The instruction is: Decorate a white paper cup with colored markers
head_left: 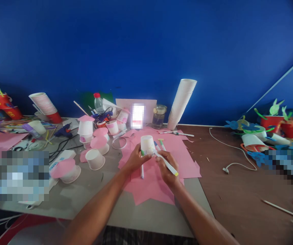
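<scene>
My left hand grips a white paper cup, held upside down above the pink paper. Green and bluish marks show low on the cup's side. In my right hand is a white marker with a yellow end, its other end at the cup's wall. Beneath my hands lie more markers, one a white marker and another with a green end. The pink paper has a jagged, cut edge and spreads over the grey board.
A tall stack of paper cups leans by a glass jar at the blue wall. Left are several cups with pink paper tops, a glue gun and a power strip. Right lie a white cable and red cup crafts.
</scene>
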`<action>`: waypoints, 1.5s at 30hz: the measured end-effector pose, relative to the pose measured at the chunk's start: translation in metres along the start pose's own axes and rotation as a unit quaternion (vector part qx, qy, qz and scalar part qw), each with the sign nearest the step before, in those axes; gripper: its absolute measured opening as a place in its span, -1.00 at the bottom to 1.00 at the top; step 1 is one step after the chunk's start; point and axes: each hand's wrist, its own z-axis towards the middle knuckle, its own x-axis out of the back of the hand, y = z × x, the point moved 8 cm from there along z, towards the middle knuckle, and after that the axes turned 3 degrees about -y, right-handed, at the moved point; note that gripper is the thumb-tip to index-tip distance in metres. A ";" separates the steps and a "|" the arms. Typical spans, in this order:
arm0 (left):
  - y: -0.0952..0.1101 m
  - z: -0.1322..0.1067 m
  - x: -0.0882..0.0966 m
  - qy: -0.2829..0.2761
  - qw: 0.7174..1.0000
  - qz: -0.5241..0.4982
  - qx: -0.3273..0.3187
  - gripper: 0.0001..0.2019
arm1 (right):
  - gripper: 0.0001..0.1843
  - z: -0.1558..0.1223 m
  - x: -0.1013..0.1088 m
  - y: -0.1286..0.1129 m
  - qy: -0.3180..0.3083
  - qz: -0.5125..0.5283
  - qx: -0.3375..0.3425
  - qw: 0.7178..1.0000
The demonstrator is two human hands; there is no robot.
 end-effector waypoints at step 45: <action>-0.007 0.002 0.000 -0.007 0.997 -0.071 -0.011 -0.43 | -0.84 0.004 0.005 0.001 0.000 0.021 -0.018 1.000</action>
